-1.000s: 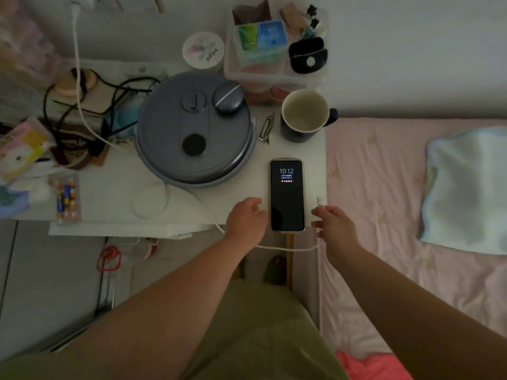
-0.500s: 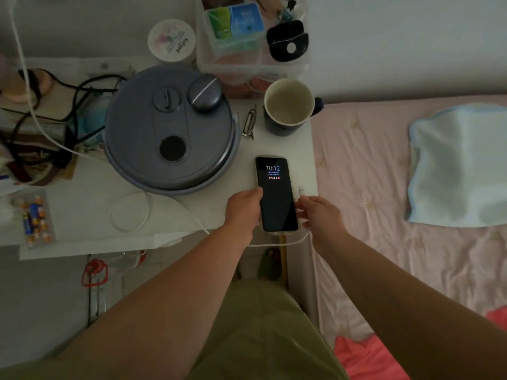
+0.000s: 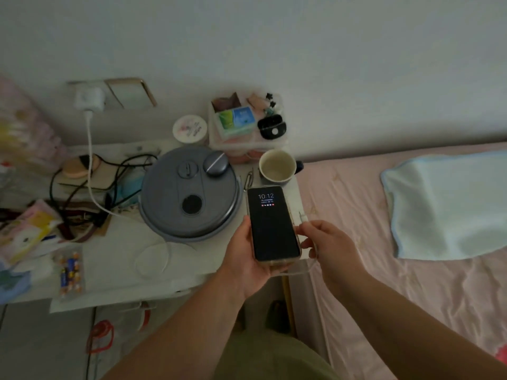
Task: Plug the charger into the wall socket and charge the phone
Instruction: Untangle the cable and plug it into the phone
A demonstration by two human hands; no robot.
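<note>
Phone (image 3: 273, 223) now lifted off the table (image 3: 115, 259) in left fingers (image 3: 242, 237), right fingers (image 3: 307, 229) pinching cable (image 3: 303, 217).

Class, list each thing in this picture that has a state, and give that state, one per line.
charger: plugged into the wall socket
phone: screen lit, held in the left hand
cable plug: in the right hand, not in the phone
mug: upright
round grey appliance: lid closed

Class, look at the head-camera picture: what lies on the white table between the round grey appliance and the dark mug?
In the head view, a metal hair clip lies on the table between the grey appliance and the mug.
</note>
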